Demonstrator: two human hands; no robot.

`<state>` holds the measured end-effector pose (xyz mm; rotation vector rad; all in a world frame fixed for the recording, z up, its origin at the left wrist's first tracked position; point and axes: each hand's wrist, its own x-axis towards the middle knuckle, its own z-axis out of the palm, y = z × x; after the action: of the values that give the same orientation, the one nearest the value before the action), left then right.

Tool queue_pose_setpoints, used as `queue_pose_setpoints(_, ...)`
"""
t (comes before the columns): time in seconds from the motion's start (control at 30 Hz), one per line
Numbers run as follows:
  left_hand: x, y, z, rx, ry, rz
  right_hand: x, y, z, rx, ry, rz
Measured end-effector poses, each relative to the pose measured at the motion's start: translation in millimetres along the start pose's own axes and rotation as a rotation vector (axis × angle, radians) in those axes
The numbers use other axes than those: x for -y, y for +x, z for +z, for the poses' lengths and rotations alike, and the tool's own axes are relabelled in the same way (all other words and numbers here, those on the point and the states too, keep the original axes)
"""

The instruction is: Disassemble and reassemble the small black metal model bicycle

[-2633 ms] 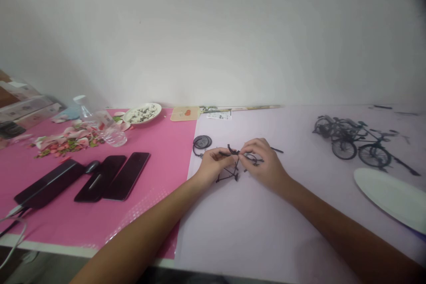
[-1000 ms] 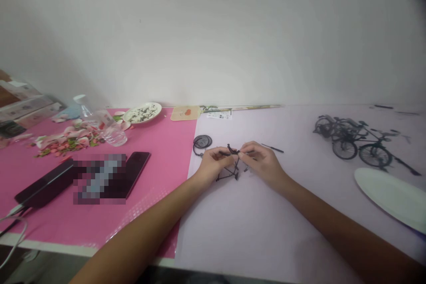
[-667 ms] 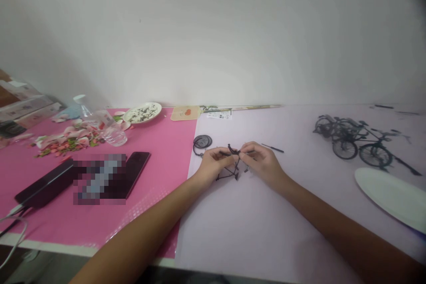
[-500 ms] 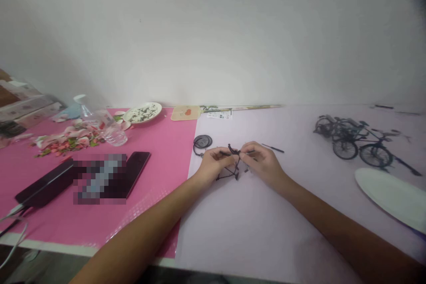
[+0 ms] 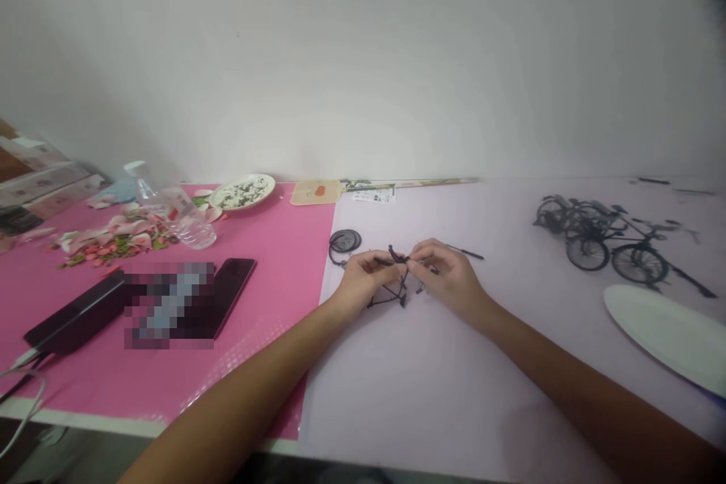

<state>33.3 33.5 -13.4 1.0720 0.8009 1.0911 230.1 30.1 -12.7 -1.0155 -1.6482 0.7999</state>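
A small black model bicycle frame (image 5: 393, 292) is held just above the white part of the table, its thin tubes showing below my fingers. My left hand (image 5: 363, 277) pinches it from the left between thumb and fingers. From the other side, my right hand (image 5: 448, 272) is closed with its fingertips at the top of the frame; whether a small part sits between them is hidden. Small dark parts (image 5: 420, 287) lie below my right fingers. Black model wheels (image 5: 345, 240) rest just beyond my left hand. A thin black screwdriver (image 5: 465, 251) lies behind my right hand.
Several black model bicycles (image 5: 612, 242) stand at the right, near a white plate (image 5: 669, 333). On the pink side are a phone (image 5: 235, 287), a black power bank (image 5: 79, 310), a plastic bottle (image 5: 181, 215), loose petals (image 5: 122, 234) and a patterned plate (image 5: 243, 193). A wall rises behind.
Both hands stay almost in place on the frame. The fingers of my right hand have shifted slightly, and the view has moved a little.
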Motion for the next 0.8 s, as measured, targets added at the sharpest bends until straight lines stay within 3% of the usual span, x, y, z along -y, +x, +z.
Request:
queue_pose_setpoints(0.53,-4.2,-1.2,3.4,-0.012,-0.014,-0.013,-3.4,-0.7,-0.9,0.042,0.035,0.056)
queue_pose_setpoints(0.8,-0.2,0.1,0.5,-0.012,-0.006,0.005,-0.6,-0.2,-0.7,0.043,-0.037,-0.028)
